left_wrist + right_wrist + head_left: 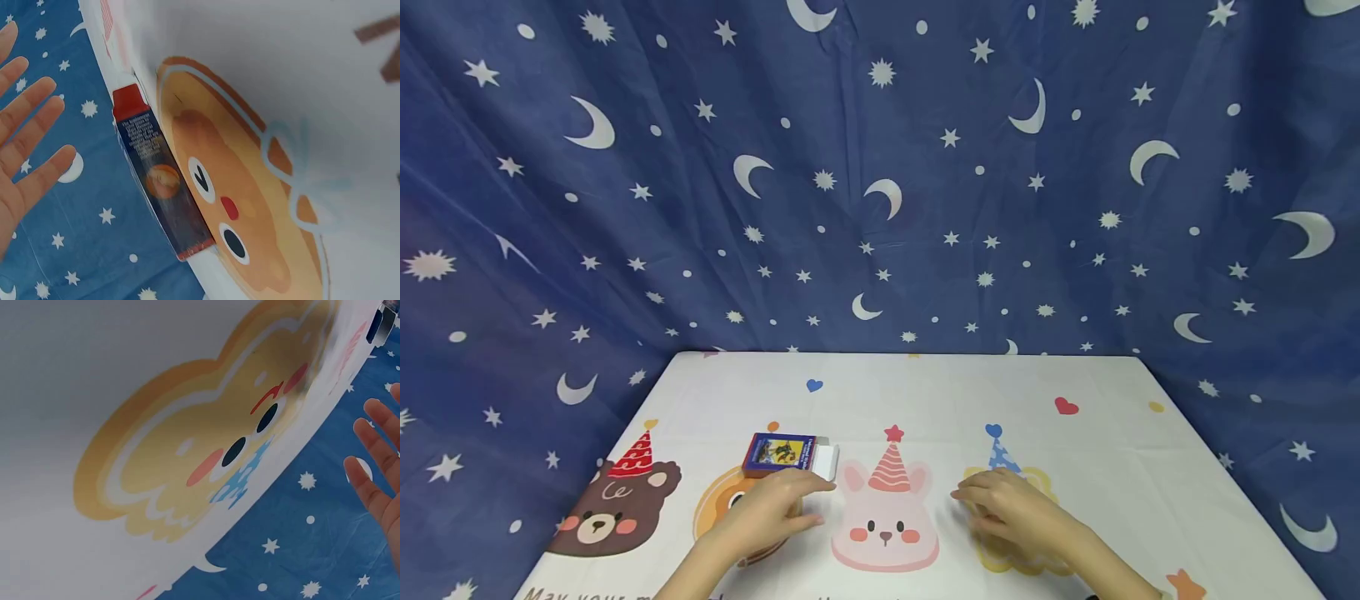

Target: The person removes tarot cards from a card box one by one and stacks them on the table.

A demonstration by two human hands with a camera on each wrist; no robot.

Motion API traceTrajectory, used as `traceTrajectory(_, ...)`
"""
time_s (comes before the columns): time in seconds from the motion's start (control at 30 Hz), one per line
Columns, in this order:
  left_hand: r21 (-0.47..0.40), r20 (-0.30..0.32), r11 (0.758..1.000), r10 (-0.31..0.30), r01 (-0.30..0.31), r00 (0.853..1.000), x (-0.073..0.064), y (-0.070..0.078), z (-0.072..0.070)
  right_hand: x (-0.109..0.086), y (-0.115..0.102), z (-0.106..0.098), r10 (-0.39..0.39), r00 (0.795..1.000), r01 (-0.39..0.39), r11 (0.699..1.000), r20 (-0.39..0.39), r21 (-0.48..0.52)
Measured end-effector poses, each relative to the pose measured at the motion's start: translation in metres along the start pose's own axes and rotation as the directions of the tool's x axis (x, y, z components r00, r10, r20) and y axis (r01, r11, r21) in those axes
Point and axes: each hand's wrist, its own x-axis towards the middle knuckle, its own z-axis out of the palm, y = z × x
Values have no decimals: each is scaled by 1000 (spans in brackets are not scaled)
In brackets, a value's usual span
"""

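Empty left hand [769, 510] and right hand [1015, 510], fingers loose, flank a printed pink rabbit [885, 546]; the left partly hides a blue-and-red cardboard box [780, 452], its lettering [142, 133] blurred.

The left hand [19, 152] has its fingers spread out. A blue and red box [164, 178] lies right beside an orange cartoon face [240, 178].

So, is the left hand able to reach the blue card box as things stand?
Probably yes: the left hand is close to the blue card box, holds nothing, and no other object stands between them.
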Motion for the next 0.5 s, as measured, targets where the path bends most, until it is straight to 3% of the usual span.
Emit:
traceTrajectory(0.3,9,-103,1000,20,-19,994,-9,-16,1,8,-6,0,22,999,-23,1000,47,12)
traceTrajectory(0.5,20,-169,1000,-6,10,986,-14,-31,0,13,-9,2,11,1000,-11,1000,25,6)
